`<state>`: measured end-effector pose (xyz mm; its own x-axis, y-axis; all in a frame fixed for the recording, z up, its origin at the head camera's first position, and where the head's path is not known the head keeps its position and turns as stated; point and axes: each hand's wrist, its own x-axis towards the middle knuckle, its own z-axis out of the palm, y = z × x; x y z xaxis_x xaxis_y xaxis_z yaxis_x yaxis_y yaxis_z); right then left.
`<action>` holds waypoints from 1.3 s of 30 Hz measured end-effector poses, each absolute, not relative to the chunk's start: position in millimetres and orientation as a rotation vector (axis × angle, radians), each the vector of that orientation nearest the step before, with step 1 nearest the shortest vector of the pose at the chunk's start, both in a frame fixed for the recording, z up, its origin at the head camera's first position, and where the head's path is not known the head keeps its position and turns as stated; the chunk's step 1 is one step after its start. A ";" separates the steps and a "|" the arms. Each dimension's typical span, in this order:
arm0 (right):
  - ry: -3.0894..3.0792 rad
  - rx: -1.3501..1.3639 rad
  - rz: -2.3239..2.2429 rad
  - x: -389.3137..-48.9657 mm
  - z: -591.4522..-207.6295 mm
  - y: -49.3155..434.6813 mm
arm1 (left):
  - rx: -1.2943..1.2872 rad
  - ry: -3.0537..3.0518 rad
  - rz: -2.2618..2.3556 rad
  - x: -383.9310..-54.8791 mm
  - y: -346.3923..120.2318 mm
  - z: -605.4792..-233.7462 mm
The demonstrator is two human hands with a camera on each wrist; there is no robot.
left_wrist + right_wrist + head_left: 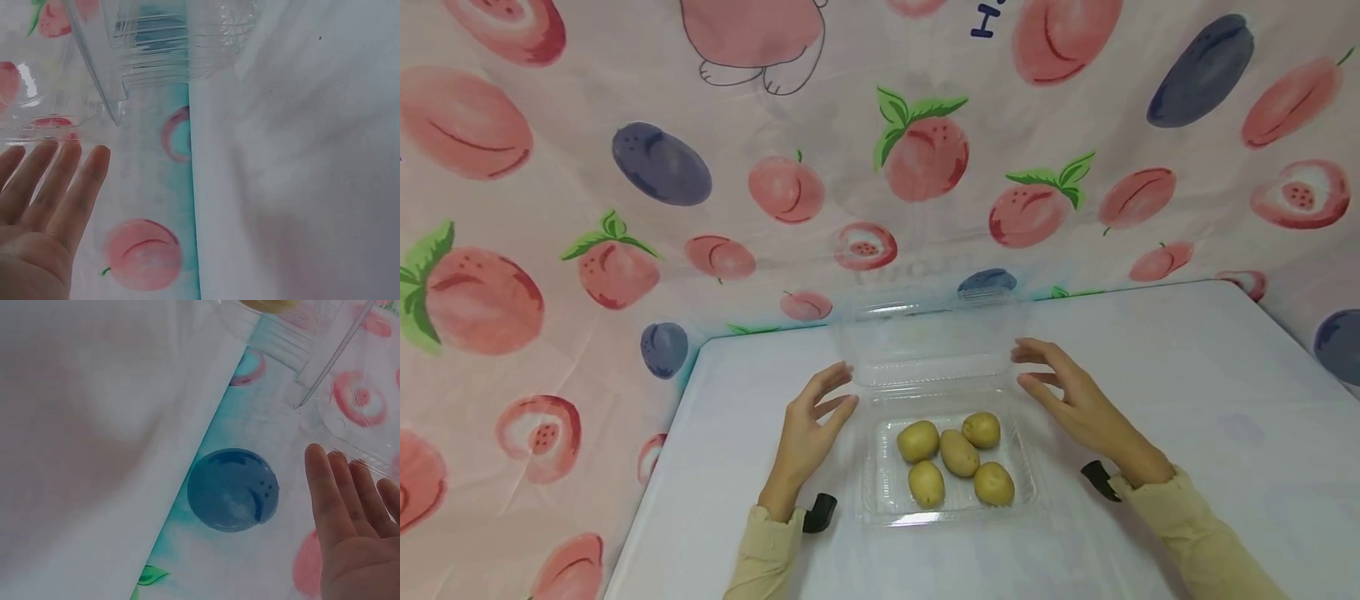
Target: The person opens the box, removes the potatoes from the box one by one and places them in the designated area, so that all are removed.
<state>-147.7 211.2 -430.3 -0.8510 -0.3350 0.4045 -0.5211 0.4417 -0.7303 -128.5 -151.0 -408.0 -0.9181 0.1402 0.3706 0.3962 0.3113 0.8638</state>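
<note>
On my feed, the clear box point(883, 493) sits on the white bench point(1157, 350), its opening facing up and its longer side seeming to run left to right. Its lid point(932, 343) joins it along the far edge and stands raised, leaning away from me. Five potatoes point(959, 453) lie inside; the middle one's long axis slants from the box's far left toward its near right.

My left hand point(807, 433) is just left of the box, my right hand point(1078, 406) just right of it, both near the lid's sides. The fingers on both are released, loosely spread and grasping nothing; whether a fingertip touches the lid, I cannot tell.

The lid's upper edge is hard to make out against the fruit-print cloth point(842, 108) behind the box. My wrist views cut off much of the box, the right one showing just a sliver of potato. Both sleeves point(766, 546), on the box's near side, run out of frame.
</note>
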 end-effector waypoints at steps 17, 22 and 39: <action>-2.594 0.737 1.443 -162.5 -448.4 205.3 | -0.433 -2.359 -1.839 -157.0 -162.5 -454.5; -2.628 0.728 1.390 -161.4 -451.0 206.1 | -0.409 -2.384 -1.823 -156.4 -163.2 -458.3; -2.609 0.787 1.268 -158.5 -450.7 205.3 | -0.347 -2.435 -1.793 -149.2 -164.5 -457.6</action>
<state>-158.5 205.3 -450.7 -0.8542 -0.3954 0.3375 -0.5097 0.5091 -0.6936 -149.2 -164.5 -457.6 -0.9693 0.1242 0.2120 0.2393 0.2820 0.9291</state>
